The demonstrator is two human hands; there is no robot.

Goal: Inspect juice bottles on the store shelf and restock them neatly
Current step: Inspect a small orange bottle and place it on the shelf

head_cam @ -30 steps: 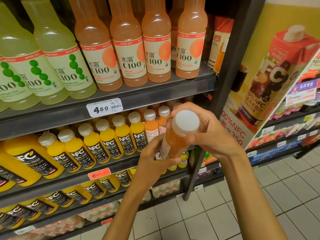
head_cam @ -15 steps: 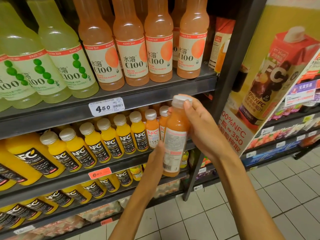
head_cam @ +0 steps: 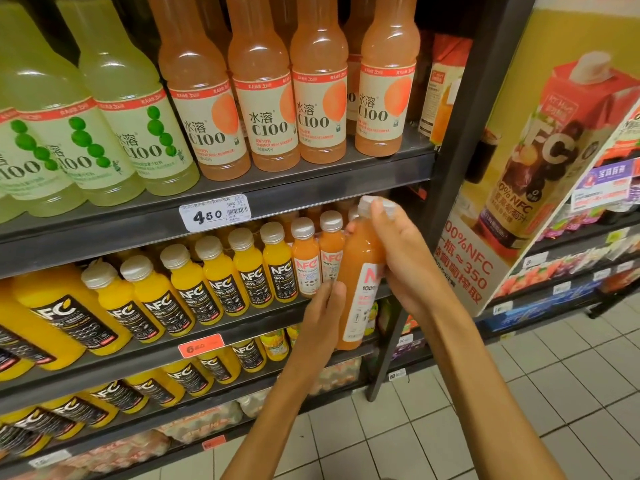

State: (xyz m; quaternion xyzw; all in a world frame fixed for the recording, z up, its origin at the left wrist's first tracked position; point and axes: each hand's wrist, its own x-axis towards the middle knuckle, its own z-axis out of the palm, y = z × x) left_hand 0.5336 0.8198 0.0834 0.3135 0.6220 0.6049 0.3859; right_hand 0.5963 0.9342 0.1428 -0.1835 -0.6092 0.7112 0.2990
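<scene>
An orange NFC juice bottle (head_cam: 358, 278) with a white cap stands upright in the air before the middle shelf (head_cam: 194, 336), at its right end. My right hand (head_cam: 398, 261) grips its neck and shoulder, fingers over the cap. My left hand (head_cam: 323, 317) holds the lower left side of the bottle, fingers along the label. Two matching orange NFC bottles (head_cam: 306, 258) stand on the shelf just behind it, beside a row of yellow NFC bottles (head_cam: 214, 275).
Tall orange C100 bottles (head_cam: 318, 98) and green C100 bottles (head_cam: 104, 126) fill the upper shelf above a 4.50 price tag (head_cam: 214, 213). A dark shelf upright (head_cam: 446, 188) rises right of the hands. A slanted NFC carton poster (head_cam: 540, 161) and more shelves lie beyond it. Tiled floor below.
The bottle has gone from tipped cap-toward-me to upright and turned, so its front label now shows. Both hands moved with it, closer to the shelf's right end.
</scene>
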